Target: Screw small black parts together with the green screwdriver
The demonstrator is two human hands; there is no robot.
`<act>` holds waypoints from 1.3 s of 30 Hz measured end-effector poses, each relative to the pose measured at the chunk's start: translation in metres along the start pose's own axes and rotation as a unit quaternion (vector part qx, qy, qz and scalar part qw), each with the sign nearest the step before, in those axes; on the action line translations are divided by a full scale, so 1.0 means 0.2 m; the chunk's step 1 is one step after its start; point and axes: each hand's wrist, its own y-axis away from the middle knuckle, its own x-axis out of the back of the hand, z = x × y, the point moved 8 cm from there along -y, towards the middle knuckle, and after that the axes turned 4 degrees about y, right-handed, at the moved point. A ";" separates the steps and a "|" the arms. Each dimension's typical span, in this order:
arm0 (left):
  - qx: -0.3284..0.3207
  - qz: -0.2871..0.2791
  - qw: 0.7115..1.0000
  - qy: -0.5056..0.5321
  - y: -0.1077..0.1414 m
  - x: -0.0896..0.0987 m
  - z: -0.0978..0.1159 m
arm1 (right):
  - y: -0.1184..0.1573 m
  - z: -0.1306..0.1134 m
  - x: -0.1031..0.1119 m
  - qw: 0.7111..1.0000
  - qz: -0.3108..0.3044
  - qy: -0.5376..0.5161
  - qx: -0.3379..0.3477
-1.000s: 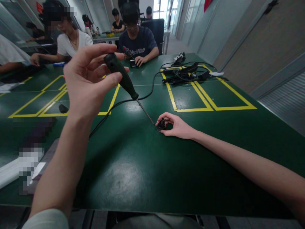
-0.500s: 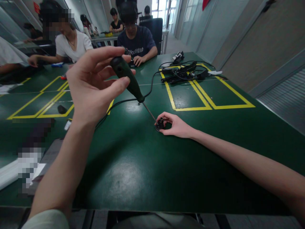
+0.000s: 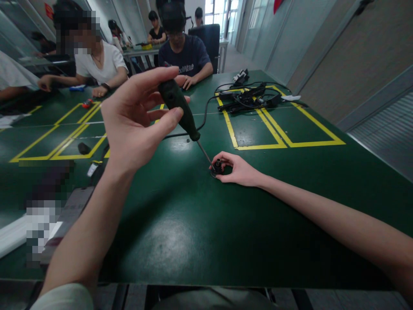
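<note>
So, left hand (image 3: 132, 122) gripped the screwdriver (image 3: 180, 111), tilted, sloping down to the right, tip at the part (image 3: 218, 165). Right hand (image 3: 241, 170) closed round the part, thumb on the near side, holding it on the table (image 3: 226, 241). Cables (image 3: 258, 92) lay farther back, partly over yellow tape (image 3: 263, 147).

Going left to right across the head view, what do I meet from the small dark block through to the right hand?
Small dark block, left hand, dark-handled screwdriver, little black part at its tip, right hand.
</note>
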 end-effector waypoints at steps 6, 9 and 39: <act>0.013 -0.012 1.000 -0.016 0.00 -0.04 0.04 | -0.01 0.01 0.00 1.000 0.004 0.000 0.009; 0.009 0.009 0.999 -0.030 0.00 -0.06 0.10 | -0.01 0.01 0.00 1.000 0.004 -0.005 0.013; -0.065 0.071 0.995 0.016 -0.05 0.09 0.04 | -0.01 0.04 -0.01 0.999 0.020 -0.038 -0.007</act>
